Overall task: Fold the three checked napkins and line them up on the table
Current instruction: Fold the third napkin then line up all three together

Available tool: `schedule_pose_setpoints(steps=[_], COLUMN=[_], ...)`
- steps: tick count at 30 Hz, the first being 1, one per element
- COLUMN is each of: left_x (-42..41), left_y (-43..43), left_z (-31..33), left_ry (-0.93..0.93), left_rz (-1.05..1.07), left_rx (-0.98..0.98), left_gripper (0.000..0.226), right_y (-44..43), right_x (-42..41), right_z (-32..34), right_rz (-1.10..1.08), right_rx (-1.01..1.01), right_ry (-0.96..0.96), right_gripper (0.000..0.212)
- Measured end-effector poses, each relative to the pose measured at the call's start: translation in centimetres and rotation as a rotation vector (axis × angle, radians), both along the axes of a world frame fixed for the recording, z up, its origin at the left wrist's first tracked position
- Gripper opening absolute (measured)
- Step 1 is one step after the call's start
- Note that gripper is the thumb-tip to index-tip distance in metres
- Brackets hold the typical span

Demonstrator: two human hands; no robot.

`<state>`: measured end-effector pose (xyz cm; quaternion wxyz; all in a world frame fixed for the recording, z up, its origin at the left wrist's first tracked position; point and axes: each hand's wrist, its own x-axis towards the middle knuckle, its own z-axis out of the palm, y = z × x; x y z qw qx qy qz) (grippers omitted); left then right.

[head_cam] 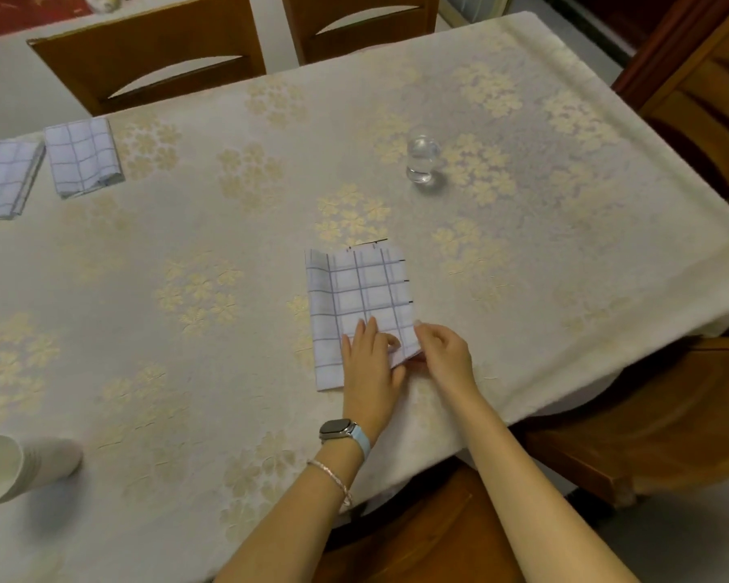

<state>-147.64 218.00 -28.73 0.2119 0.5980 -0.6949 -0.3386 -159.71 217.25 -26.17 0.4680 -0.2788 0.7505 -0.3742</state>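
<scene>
— Lilac checks on white: where does the third napkin (356, 300) lie in the head view?

— On the desk (228, 212), straight in front of the person, close to the near edge. Its long axis runs away from the body, leaning a little left at the far end. An upper layer covers all but a strip down the left side.

— And the hands?

— Both are at the near end. The left hand (369, 363) lies flat on top, fingers straight, pressing the cloth down. Its grip holds nothing. The right hand (442, 353) is just beside it at the near right corner, fingers curled in a pinching grip on the cloth's edge, as far as I can tell.

— What does the next move turn on?

— I'd judge the near end must travel along that long axis to meet the far end. The right hand is nearer the free corner, and the left anchors.

— The others?

— The far-left napkin (3, 178) and the second folded napkin (83, 157) lie side by side, well apart from this one, across the desk to the left.

— Anything nearby?

— A glass (423, 159) stands beyond the third napkin, and paper cups (13, 469) lie at the near left.
</scene>
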Motion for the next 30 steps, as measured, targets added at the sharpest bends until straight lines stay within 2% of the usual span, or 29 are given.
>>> schedule_pose_setpoints(steps=[5, 8, 11, 19, 21, 23, 26, 30], left_x=[0.8, 1.3, 2.5, 5.6, 5.9, 6.0, 5.8, 5.8], left_y=[0.5, 0.1, -1.0, -3.0, -2.9, -2.6, -2.7, -2.9], left_z=[-0.4, 0.1, -0.2, -2.4, -2.9, -3.2, -3.2, -2.9], left_ry=[-0.196, -0.241, -0.362, -0.468, -0.506, -0.531, -0.530, -0.539], left_rz=[-0.172, -0.149, -0.110, -0.121, -0.137, -0.148, -0.147, -0.166], left_rx=[-0.071, -0.138, -0.183, -0.166, -0.174, -0.176, -0.173, -0.170], left_gripper=[0.063, 0.061, 0.057, 0.060, 0.063, 0.065, 0.067, 0.074], right_y=[-0.1, -0.4, -0.9, -0.8, -0.8, -0.9, -2.4, -5.4], right_x=[-0.3, -0.4, -0.5, 0.0, 0.2, 0.7, 1.9, 4.3], right_z=[-0.2, -0.4, -0.6, -0.4, -0.2, -0.1, -0.2, -0.9], right_rz=[0.052, 0.078, 0.131, 0.199, 0.216, 0.252, 0.466, 0.967], right_rx=[0.001, -0.048, -0.081, -0.132, -0.132, -0.197, -0.365, -0.377], right_ry=[0.152, 0.190, 0.245, 0.298, 0.389, 0.560, 0.698, 0.661], right_gripper=[0.029, 0.028, 0.023, 0.021, 0.025, 0.029, 0.033, 0.043])
